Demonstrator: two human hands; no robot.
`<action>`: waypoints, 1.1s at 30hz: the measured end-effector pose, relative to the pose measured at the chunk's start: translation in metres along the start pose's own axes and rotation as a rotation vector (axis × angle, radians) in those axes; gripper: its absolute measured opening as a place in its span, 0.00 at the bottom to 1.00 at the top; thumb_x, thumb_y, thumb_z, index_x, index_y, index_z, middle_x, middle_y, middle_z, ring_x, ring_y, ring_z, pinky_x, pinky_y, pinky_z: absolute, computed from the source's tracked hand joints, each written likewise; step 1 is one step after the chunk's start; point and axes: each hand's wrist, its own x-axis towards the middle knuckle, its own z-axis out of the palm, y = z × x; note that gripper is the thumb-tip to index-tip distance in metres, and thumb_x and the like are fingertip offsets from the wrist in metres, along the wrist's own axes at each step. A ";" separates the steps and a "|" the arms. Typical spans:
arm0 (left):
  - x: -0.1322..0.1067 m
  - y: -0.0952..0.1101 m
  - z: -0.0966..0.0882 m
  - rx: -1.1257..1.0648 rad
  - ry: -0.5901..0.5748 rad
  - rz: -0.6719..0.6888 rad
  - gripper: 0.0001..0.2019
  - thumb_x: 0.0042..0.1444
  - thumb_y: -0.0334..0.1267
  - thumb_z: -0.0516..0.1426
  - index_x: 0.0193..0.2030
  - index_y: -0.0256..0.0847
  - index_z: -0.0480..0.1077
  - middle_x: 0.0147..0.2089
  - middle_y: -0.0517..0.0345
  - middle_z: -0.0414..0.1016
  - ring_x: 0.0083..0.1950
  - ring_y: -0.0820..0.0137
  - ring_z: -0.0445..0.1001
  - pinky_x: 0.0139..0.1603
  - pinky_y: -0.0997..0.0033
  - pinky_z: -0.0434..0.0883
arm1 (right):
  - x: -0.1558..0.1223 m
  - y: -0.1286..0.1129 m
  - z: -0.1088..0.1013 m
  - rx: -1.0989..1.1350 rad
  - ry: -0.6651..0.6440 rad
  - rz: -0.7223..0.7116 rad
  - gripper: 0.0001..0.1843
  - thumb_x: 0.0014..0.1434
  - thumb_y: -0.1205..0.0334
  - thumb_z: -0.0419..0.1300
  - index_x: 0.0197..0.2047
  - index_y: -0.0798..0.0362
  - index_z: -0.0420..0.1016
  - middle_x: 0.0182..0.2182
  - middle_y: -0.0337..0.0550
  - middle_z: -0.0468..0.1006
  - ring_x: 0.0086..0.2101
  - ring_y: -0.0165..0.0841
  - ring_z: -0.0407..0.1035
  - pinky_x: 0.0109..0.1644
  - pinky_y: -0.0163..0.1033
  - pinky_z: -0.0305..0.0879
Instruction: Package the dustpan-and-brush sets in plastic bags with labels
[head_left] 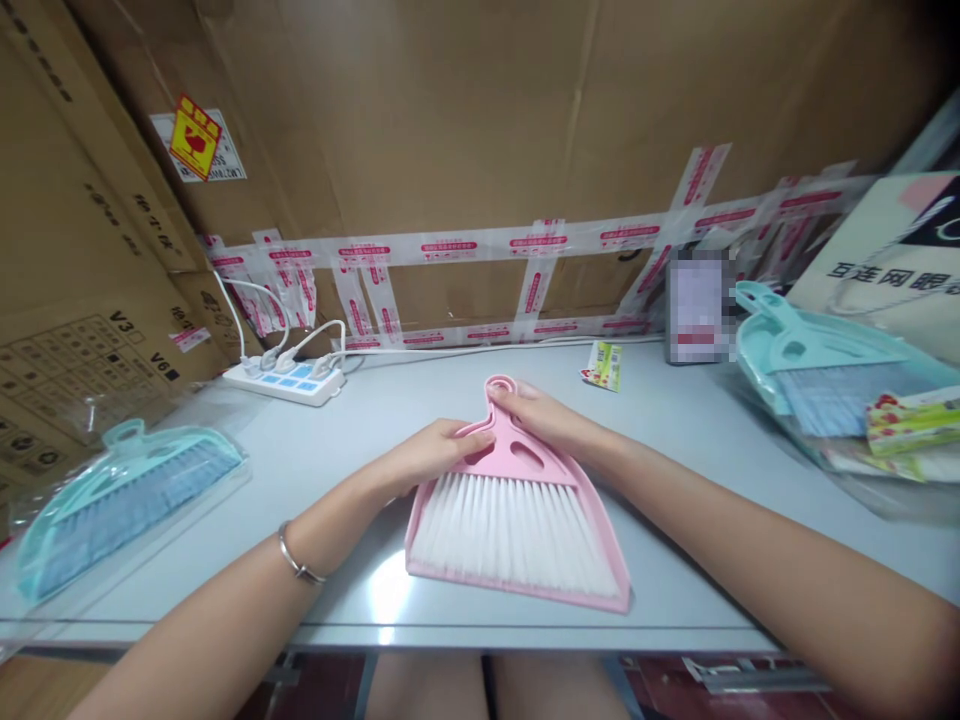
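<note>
Gripping the dustpan (pixel 559 470) handle with your left hand (pixel 431 455) and right hand (pixel 551 420), you have the brush (pixel 510 535) nested inside, seemingly not yet bagged, unlike the teal set (pixel 120 500) left of them.

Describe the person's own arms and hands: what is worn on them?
Both forearms are bare, with no sleeves in view. The left hand and right hand wear no gloves or rings that show. A thin silver bangle circles the left wrist; the right wrist is bare.
</note>
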 end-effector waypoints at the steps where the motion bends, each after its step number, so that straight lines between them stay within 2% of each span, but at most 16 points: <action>1: 0.000 0.000 0.000 -0.024 0.001 -0.005 0.20 0.49 0.55 0.57 0.29 0.36 0.68 0.29 0.58 0.69 0.29 0.73 0.65 0.33 0.72 0.62 | 0.001 -0.001 -0.002 -0.028 0.001 0.017 0.23 0.53 0.38 0.52 0.30 0.52 0.60 0.21 0.36 0.67 0.23 0.28 0.63 0.26 0.33 0.61; 4: -0.001 0.000 -0.001 -0.066 0.037 -0.043 0.21 0.48 0.56 0.58 0.31 0.36 0.69 0.30 0.57 0.71 0.29 0.72 0.67 0.33 0.71 0.63 | 0.006 -0.004 -0.024 -0.156 0.070 0.065 0.24 0.58 0.39 0.46 0.36 0.53 0.63 0.27 0.43 0.73 0.26 0.31 0.68 0.30 0.36 0.66; 7: -0.002 0.000 -0.003 -0.066 0.090 -0.078 0.22 0.46 0.57 0.59 0.31 0.35 0.69 0.30 0.57 0.71 0.30 0.71 0.68 0.32 0.71 0.63 | 0.011 -0.004 -0.073 -0.355 0.295 0.095 0.22 0.61 0.45 0.43 0.47 0.53 0.61 0.40 0.51 0.75 0.36 0.35 0.71 0.39 0.40 0.68; 9: -0.003 0.000 -0.006 -0.086 0.106 -0.079 0.23 0.45 0.57 0.59 0.32 0.35 0.70 0.32 0.56 0.73 0.31 0.70 0.69 0.34 0.70 0.64 | 0.011 0.000 -0.110 -0.540 0.472 0.136 0.20 0.60 0.53 0.48 0.51 0.56 0.60 0.49 0.59 0.71 0.46 0.40 0.68 0.46 0.44 0.64; 10: -0.004 -0.001 -0.007 -0.102 0.108 -0.076 0.24 0.44 0.57 0.60 0.34 0.35 0.71 0.33 0.55 0.74 0.33 0.68 0.70 0.35 0.70 0.65 | 0.009 0.003 -0.126 -0.631 0.519 0.169 0.20 0.57 0.56 0.52 0.51 0.57 0.62 0.51 0.62 0.69 0.49 0.44 0.65 0.49 0.47 0.62; 12: -0.005 0.000 -0.009 -0.124 0.117 -0.076 0.24 0.44 0.57 0.60 0.35 0.35 0.71 0.36 0.54 0.75 0.35 0.67 0.71 0.37 0.69 0.66 | 0.006 0.009 -0.148 -0.786 0.510 0.231 0.19 0.50 0.61 0.59 0.46 0.59 0.69 0.48 0.62 0.71 0.49 0.49 0.65 0.49 0.48 0.61; 14: -0.005 0.000 -0.010 -0.138 0.140 -0.086 0.24 0.45 0.57 0.60 0.35 0.35 0.71 0.36 0.53 0.75 0.35 0.67 0.72 0.37 0.70 0.66 | 0.004 0.016 -0.156 -0.905 0.425 0.273 0.16 0.45 0.63 0.62 0.39 0.59 0.74 0.41 0.57 0.76 0.45 0.49 0.68 0.46 0.46 0.63; 17: -0.005 -0.001 -0.012 -0.182 0.171 -0.086 0.23 0.46 0.56 0.59 0.37 0.35 0.72 0.37 0.52 0.76 0.35 0.68 0.72 0.37 0.70 0.67 | 0.004 0.019 -0.153 -1.052 0.313 0.288 0.13 0.42 0.63 0.63 0.33 0.57 0.78 0.34 0.52 0.78 0.39 0.49 0.71 0.40 0.44 0.63; 21: -0.004 -0.002 -0.014 -0.221 0.187 -0.064 0.24 0.48 0.56 0.59 0.43 0.36 0.72 0.41 0.50 0.77 0.39 0.66 0.74 0.40 0.69 0.68 | 0.007 0.017 -0.140 -1.175 0.235 0.210 0.17 0.44 0.59 0.62 0.40 0.52 0.79 0.36 0.47 0.78 0.40 0.44 0.70 0.39 0.39 0.60; 23: -0.003 -0.002 -0.015 -0.206 0.204 -0.070 0.24 0.48 0.56 0.58 0.43 0.36 0.72 0.41 0.51 0.77 0.39 0.66 0.74 0.40 0.69 0.68 | 0.009 0.017 -0.134 -1.213 0.220 0.181 0.14 0.46 0.59 0.60 0.38 0.50 0.79 0.34 0.45 0.78 0.38 0.41 0.70 0.36 0.37 0.59; 27: -0.002 -0.001 -0.016 -0.216 0.244 -0.074 0.23 0.48 0.55 0.59 0.41 0.36 0.73 0.40 0.51 0.78 0.38 0.65 0.74 0.40 0.69 0.68 | 0.008 0.010 -0.125 -1.291 0.329 0.179 0.08 0.47 0.64 0.58 0.31 0.54 0.78 0.32 0.52 0.77 0.34 0.42 0.70 0.32 0.37 0.54; 30: -0.001 -0.002 -0.015 -0.288 0.311 -0.052 0.22 0.48 0.53 0.60 0.40 0.35 0.73 0.40 0.51 0.78 0.40 0.65 0.75 0.41 0.69 0.69 | 0.000 -0.005 -0.110 -1.301 0.478 0.142 0.12 0.55 0.60 0.53 0.34 0.56 0.76 0.34 0.55 0.76 0.34 0.40 0.69 0.32 0.37 0.52; 33: 0.003 -0.005 -0.012 -0.397 0.379 0.014 0.20 0.50 0.51 0.59 0.41 0.35 0.72 0.40 0.51 0.78 0.39 0.65 0.76 0.41 0.69 0.70 | -0.017 -0.022 -0.078 -1.223 0.572 -0.121 0.15 0.61 0.59 0.48 0.33 0.56 0.73 0.31 0.51 0.75 0.31 0.35 0.67 0.32 0.36 0.53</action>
